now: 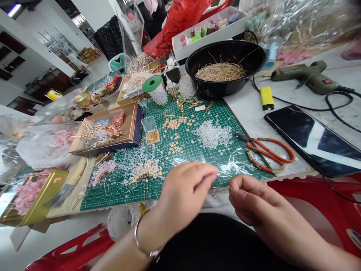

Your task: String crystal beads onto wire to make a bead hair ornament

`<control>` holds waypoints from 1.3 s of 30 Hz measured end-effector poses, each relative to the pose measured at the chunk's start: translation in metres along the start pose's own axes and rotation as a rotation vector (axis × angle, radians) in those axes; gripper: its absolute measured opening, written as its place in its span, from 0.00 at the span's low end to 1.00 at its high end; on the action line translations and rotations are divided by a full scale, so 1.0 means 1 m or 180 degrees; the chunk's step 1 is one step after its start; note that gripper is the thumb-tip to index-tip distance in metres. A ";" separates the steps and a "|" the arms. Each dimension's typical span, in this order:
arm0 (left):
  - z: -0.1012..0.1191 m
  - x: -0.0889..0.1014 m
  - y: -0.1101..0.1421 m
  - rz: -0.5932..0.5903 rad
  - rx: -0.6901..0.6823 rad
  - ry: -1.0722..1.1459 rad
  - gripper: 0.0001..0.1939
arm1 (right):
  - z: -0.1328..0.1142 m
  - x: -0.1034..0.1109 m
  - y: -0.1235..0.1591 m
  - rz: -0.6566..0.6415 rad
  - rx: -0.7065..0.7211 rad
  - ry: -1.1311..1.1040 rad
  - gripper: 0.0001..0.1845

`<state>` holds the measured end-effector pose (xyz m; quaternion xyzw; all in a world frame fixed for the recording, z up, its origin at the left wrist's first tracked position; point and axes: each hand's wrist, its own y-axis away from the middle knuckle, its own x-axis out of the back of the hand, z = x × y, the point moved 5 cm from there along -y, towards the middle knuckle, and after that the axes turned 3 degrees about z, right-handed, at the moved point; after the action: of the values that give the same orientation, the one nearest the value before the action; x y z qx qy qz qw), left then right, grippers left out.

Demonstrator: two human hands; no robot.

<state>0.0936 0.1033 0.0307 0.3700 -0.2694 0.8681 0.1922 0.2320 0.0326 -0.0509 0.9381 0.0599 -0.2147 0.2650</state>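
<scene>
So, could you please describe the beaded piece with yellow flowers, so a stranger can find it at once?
Find the green mat and follow its near edge to the left hand. Just left of this hand lies the yellow-flowered piece, an arc of beads and flowers with thin metal prongs. Its yellow flowers set it apart from the pink piece farther left.

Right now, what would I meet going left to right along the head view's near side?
Gold tin → pink ornament → yellow ornament → left hand → right hand.
</scene>
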 end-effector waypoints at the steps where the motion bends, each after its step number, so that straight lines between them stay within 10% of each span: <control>1: -0.010 -0.004 -0.007 -0.0011 0.0134 -0.0218 0.06 | 0.001 0.001 -0.001 0.0006 -0.0040 -0.0155 0.14; 10: -0.047 -0.056 -0.047 -0.0746 0.0230 -0.1281 0.12 | 0.001 0.012 -0.002 0.0222 -0.0040 -0.0417 0.17; 18: -0.045 -0.052 -0.049 -0.0835 0.0410 -0.1133 0.11 | -0.004 0.011 -0.004 0.0255 -0.0028 -0.0599 0.18; 27: -0.015 -0.030 0.014 -0.0523 0.2353 0.3272 0.05 | -0.005 0.009 -0.001 0.0295 0.0432 0.0240 0.21; 39: 0.001 -0.012 0.035 -0.0118 0.2263 0.3489 0.08 | -0.028 -0.019 0.017 0.0373 0.0899 0.1013 0.26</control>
<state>0.0833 0.0733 0.0106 -0.0806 0.1777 0.9636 0.1826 0.2290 0.0330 -0.0130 0.9899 0.0157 -0.0544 0.1301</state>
